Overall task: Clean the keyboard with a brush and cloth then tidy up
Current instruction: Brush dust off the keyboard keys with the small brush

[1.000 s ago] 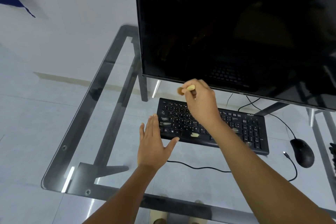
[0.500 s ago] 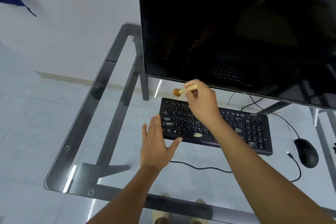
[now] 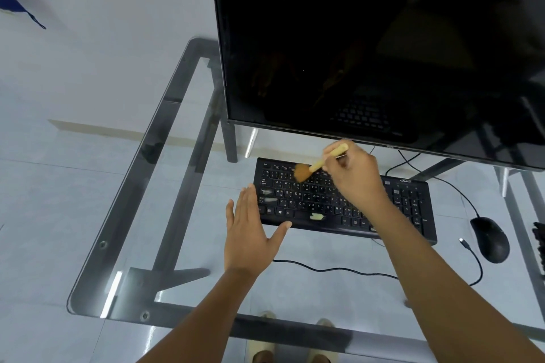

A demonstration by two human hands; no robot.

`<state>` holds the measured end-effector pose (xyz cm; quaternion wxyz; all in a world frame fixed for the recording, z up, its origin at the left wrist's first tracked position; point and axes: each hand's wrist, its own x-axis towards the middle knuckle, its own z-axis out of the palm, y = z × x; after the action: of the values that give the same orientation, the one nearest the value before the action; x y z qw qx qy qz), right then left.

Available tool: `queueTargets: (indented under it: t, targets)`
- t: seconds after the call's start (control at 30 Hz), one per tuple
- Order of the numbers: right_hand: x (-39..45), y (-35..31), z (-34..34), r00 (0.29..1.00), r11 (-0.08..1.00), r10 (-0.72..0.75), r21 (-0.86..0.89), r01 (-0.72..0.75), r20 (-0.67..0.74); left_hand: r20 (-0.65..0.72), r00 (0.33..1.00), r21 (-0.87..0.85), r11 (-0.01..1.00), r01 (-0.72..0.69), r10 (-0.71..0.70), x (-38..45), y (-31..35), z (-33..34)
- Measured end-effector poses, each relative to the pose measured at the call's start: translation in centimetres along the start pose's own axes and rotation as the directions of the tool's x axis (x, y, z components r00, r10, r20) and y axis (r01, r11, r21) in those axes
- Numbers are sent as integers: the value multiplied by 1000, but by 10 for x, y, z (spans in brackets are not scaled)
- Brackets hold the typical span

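While the left hand (image 3: 249, 234) is laid flat with fingers straight on the glass tabletop (image 3: 165, 138), touching the near-left edge of the keyboard (image 3: 413, 209), the brush (image 3: 317, 166) is gripped by the right hand's (image 3: 352, 175) curled fingers, bristles on the upper-left keys, beneath the monitor (image 3: 368, 47).

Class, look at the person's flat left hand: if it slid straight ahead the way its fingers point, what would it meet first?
Probably the left end of the black keyboard: the left hand already has its fingers at that edge, though whether they touch it is unclear.
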<state>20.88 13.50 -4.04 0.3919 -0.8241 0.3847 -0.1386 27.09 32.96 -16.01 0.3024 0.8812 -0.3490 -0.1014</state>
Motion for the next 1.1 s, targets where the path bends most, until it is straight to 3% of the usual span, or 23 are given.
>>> queueTargets:
  t: [0.07,0.13,0.2,0.27,0.33,0.4,0.5,0.53,0.67,0.7,0.8,0.87,0.93,1.0,1.07,1.1]
  targets:
    - [-3,4,-4,998,992,30,124,-22,-62,-4,1000,5,1000,-1,1,1,0,0]
    - [-10,3,-1,989,975,88,195,-110,119,-7,1000,16,1000,-3,3,1,-1,1]
    - [-17,4,3,979,998,37,40,-46,202,-6,1000,25,1000,-6,6,0,-1,1]
    - [-20,2,0,999,996,-39,-75,41,26,-7,1000,23,1000,-11,11,0,-1,1]
    - [-25,-4,1,992,997,-71,2,72,-108,-12,1000,27,1000,-12,12,1,1,1]
    - [-34,-15,11,999,988,-50,143,51,-10,-9,1000,30,1000,-9,9,1,0,1]
    - [-48,-20,34,961,989,-112,121,84,253,-8,1000,14,1000,4,-4,-1,0,0]
    - [-47,-18,36,960,989,-136,86,119,243,-10,1000,11,1000,7,-6,-1,1,0]
    - [-29,-5,19,983,995,-87,42,95,-161,-21,1000,17,1000,-5,5,2,1,1]
    - [-25,-6,16,986,996,-43,74,55,-159,-21,1000,25,1000,-2,2,2,1,1]
    - [-21,-5,16,992,999,-24,-43,29,121,-13,1000,24,1000,4,-3,-1,-1,2]
    - [-17,-2,15,995,985,-83,-148,89,51,-12,1000,25,1000,-1,1,-1,1,2]
    - [-12,-4,11,989,992,-107,-79,99,-101,-20,1000,22,1000,-7,7,0,2,2]
    - [-9,-9,11,998,998,-55,27,56,-33,-21,1000,22,1000,0,0,1,1,2]
    - [-8,-10,15,993,997,-59,-47,64,101,-15,1000,30,1000,7,-6,-1,0,2]
    - [-7,-11,16,993,992,-82,-91,89,80,-13,1000,33,999,6,-5,-1,-1,2]
